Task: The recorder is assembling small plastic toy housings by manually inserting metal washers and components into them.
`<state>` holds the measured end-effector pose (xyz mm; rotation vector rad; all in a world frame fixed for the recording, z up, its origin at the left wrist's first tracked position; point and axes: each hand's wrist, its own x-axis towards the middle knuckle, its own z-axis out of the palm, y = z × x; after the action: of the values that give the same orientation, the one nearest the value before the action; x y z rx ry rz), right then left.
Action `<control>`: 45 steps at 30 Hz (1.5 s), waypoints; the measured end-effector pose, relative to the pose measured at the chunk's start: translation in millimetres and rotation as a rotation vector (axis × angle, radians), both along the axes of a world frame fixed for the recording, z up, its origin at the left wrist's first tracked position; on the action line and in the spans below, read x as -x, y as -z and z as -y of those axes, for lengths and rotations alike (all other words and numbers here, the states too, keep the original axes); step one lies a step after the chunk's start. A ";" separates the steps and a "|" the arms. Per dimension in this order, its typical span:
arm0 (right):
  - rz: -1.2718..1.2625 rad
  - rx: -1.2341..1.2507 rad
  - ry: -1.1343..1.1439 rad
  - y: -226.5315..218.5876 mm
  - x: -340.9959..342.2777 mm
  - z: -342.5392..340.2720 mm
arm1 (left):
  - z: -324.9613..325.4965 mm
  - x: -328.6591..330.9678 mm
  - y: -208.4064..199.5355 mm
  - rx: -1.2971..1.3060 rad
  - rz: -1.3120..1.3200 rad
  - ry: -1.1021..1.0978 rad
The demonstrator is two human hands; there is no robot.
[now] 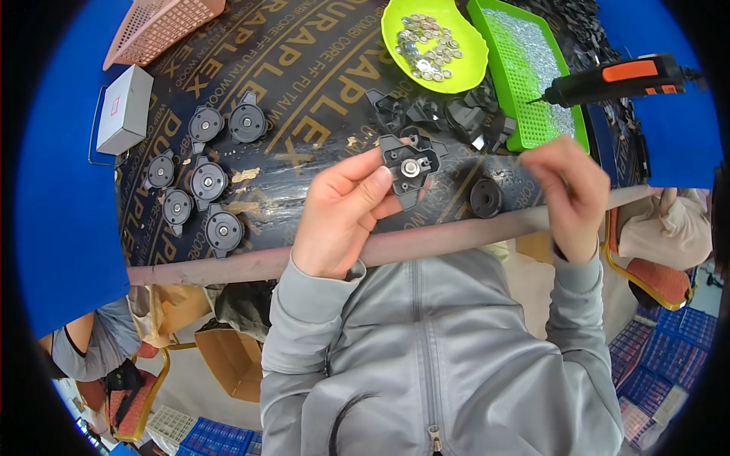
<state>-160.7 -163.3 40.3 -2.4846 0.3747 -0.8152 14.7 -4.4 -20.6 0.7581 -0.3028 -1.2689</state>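
- Two hands work above the dark printed surface [319,68]: the left hand [342,213] grips a black plastic part [411,166] with a metal washer at its centre, thumb and fingers closed on its left edge, holding it just over the near rim of the surface.
- The right hand [566,190] hovers to the right of that part, fingers pinched together; whether anything small sits between them cannot be told.
- Six finished black round parts [201,178] lie in a cluster at the left.
- A loose pile of black parts [449,114] lies just beyond the held one, and a black round cap [485,197] sits near the right hand.
- A lime-green bowl [471,64] holds metal washers [427,47]; beside it stands a green tray [532,76].
- An orange-and-black electric screwdriver [616,77] rests across the tray's right side.
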 end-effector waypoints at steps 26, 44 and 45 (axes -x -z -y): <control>0.249 0.062 -0.133 42.4 7.5 -19.0 | 3.6 0.8 1.1 -0.010 0.011 -0.003; -0.030 -0.904 -0.086 20.7 -69.0 -25.9 | 4.7 4.5 3.9 -0.091 0.078 -0.075; -0.033 -0.905 -0.090 20.2 -69.5 -25.8 | 4.2 4.6 4.6 -0.093 0.077 -0.080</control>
<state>-91.2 -137.6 20.1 -1.6511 0.4996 -0.4193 10.0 -8.6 -25.2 0.8913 -0.2744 -1.1864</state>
